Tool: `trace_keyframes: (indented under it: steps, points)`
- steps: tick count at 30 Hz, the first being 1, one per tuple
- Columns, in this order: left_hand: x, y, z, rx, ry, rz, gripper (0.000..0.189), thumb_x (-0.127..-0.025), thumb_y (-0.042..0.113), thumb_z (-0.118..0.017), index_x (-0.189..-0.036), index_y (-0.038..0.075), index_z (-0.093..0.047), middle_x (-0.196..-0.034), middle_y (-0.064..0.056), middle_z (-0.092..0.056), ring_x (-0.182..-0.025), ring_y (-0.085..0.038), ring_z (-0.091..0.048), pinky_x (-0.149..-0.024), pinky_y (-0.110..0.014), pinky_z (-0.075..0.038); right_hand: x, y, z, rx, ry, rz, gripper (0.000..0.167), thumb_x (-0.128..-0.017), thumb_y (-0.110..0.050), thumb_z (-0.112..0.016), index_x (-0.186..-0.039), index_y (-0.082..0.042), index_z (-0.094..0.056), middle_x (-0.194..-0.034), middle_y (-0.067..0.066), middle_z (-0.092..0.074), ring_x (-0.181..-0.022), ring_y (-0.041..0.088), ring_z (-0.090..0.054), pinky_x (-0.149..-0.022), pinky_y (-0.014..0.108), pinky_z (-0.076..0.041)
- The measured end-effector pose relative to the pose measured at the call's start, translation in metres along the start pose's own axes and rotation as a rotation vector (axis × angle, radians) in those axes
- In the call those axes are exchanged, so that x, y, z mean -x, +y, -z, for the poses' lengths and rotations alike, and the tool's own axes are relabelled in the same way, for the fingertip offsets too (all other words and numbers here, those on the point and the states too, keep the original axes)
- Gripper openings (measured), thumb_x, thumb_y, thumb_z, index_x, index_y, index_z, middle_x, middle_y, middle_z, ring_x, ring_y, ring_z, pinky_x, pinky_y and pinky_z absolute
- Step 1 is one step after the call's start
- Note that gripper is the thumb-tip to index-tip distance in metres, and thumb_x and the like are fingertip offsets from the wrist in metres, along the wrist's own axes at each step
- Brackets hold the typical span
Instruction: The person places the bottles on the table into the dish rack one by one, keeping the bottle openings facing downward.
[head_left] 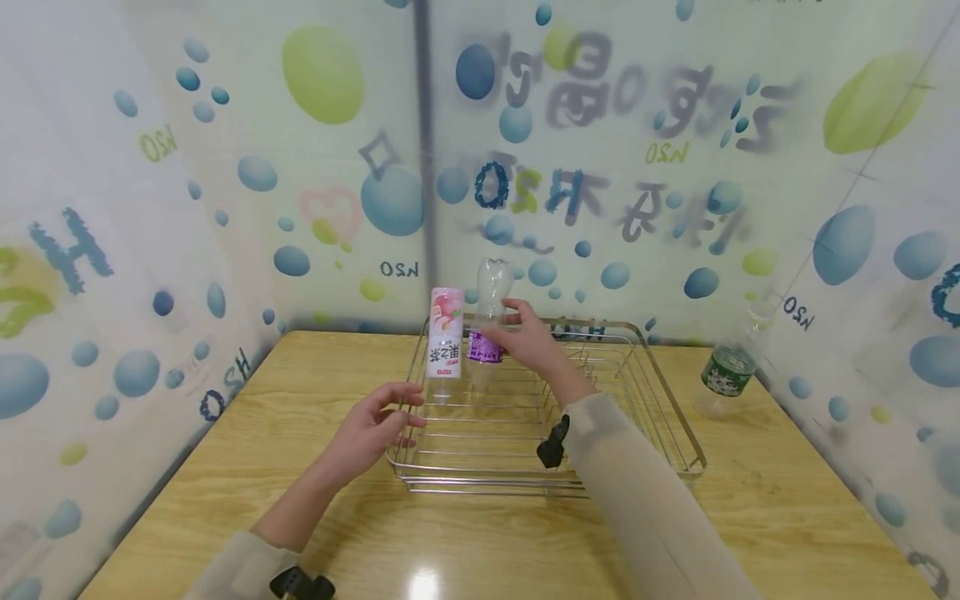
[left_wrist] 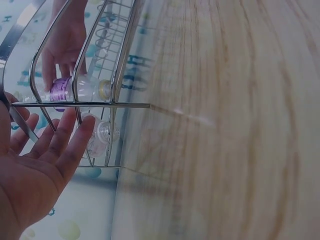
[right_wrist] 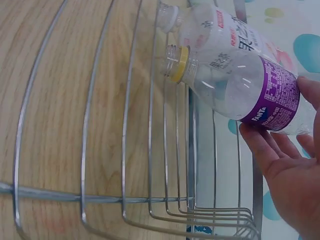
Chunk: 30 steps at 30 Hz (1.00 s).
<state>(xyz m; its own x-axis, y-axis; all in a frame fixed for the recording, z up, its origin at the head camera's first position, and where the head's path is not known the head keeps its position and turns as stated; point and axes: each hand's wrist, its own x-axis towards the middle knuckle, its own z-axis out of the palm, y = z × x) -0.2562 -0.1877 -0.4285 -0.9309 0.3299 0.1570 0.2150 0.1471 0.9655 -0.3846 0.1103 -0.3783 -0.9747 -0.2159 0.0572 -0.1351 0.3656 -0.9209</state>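
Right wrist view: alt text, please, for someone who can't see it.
A right hand holds a clear plastic bottle with a purple label and yellow neck ring. Behind it is a second bottle with a white-and-pink label; a wire rack sits on a wooden table.

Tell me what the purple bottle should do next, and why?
Probably ease the purple-labelled bottle down until the rack steadies it, before letting go. The right grip holds it neck down over the wires, beside the pink-labelled bottle, which is neck down too. I can't tell whether the rack supports it.
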Motion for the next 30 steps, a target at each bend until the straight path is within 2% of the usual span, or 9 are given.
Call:
trace_keyframes:
  steps: [5, 12, 24, 30]
  points:
    - [0.000, -0.001, -0.001, -0.002, 0.002, 0.001, 0.046, -0.107, 0.002, -0.051, -0.153, -0.002, -0.052, -0.147, -0.037, -0.050, -0.122, -0.044, -0.071, -0.087, -0.040, -0.069, 0.003, 0.002, -0.005, -0.007, -0.007, -0.004, 0.090, -0.105, -0.040, -0.075, -0.175, -0.015, -0.023, -0.164, 0.019, -0.047, -0.143, 0.039, -0.059, -0.117, 0.056, -0.055]
    - [-0.001, -0.003, -0.001, 0.005, 0.013, 0.008, 0.048, -0.107, 0.002, -0.050, -0.155, -0.003, -0.050, -0.147, -0.036, -0.051, -0.123, -0.045, -0.070, -0.086, -0.038, -0.069, 0.002, 0.002, -0.008, -0.005, -0.002, -0.013, 0.089, -0.106, -0.041, -0.074, -0.175, -0.016, -0.022, -0.165, 0.017, -0.047, -0.146, 0.039, -0.057, -0.118, 0.055, -0.054]
    - [-0.001, -0.004, -0.002, 0.007, 0.009, 0.003, 0.048, -0.108, 0.002, -0.050, -0.155, -0.004, -0.049, -0.147, -0.035, -0.052, -0.124, -0.046, -0.070, -0.087, -0.038, -0.068, 0.002, 0.003, -0.009, -0.017, -0.020, -0.012, 0.097, -0.104, -0.030, -0.079, -0.176, -0.016, -0.016, -0.166, 0.020, -0.045, -0.142, 0.041, -0.060, -0.114, 0.053, -0.057]
    - [0.000, -0.004, -0.003, 0.012, 0.014, 0.003, 0.048, -0.108, 0.001, -0.050, -0.155, -0.005, -0.048, -0.146, -0.034, -0.053, -0.120, -0.039, -0.073, -0.087, -0.039, -0.069, 0.004, 0.004, -0.011, 0.056, -0.047, -0.049, 0.098, -0.103, -0.025, -0.080, -0.177, -0.022, -0.015, -0.170, 0.021, -0.043, -0.142, 0.043, -0.061, -0.111, 0.051, -0.060]
